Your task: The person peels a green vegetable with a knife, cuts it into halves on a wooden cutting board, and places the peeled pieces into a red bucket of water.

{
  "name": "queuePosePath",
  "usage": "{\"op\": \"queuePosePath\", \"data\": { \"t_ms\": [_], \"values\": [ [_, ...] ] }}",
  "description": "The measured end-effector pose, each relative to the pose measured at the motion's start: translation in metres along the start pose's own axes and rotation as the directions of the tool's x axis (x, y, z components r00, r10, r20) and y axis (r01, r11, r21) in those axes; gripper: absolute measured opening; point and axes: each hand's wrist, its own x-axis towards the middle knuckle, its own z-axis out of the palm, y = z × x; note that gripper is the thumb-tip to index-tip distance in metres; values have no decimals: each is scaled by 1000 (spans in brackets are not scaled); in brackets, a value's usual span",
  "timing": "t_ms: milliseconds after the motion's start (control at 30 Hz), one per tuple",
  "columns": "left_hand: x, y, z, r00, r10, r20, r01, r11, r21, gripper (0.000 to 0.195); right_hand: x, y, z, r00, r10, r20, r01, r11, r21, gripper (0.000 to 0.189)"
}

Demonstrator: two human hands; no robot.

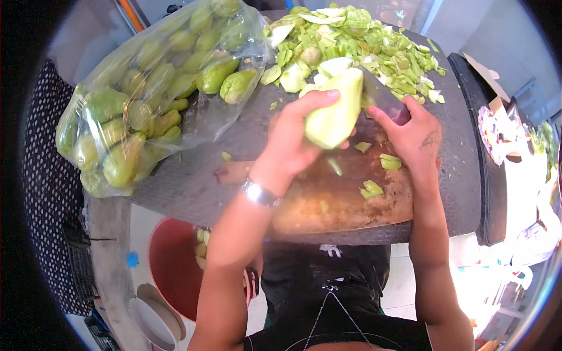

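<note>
My left hand grips a pale green chayote whose skin is mostly off. In my right hand is a wide-bladed knife, its blade against the right side of the chayote. The handle is largely hidden by my fingers. Both hands are above a worn wooden cutting board, where a few green chayote pieces lie. Behind the hands rises a heap of green peelings. At the left, a clear plastic bag holds many unpeeled chayotes.
The board rests on a dark, textured tabletop. Below its left edge, a red bucket contains several pale peeled pieces. A white basin sits beside the bucket. Along the right stands a dark panel near bright, overexposed goods.
</note>
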Motion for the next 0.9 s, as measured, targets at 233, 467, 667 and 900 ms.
{"op": "queuePosePath", "data": {
  "t_ms": [233, 467, 667, 900],
  "values": [
    [3, -9, -3, 977, -129, 169, 116, 990, 83, 56, 1, 3, 10, 991, 53, -121, -64, 994, -88, 51],
    [6, -20, 5, 981, -63, -184, 54, 997, -53, 42, 1, 20, 13, 945, -180, -274, 161, 983, -89, 41],
    [8, -7, -6, 988, 12, -157, -18, 999, -35, 49, 3, 28, 16, 939, -200, -279, 193, 980, -53, 36],
    [-6, -15, 20, 998, -53, -37, 50, 997, -67, 51, -3, 15, 26, 914, -278, -296, 337, 926, 170, 20]
  ]
}}
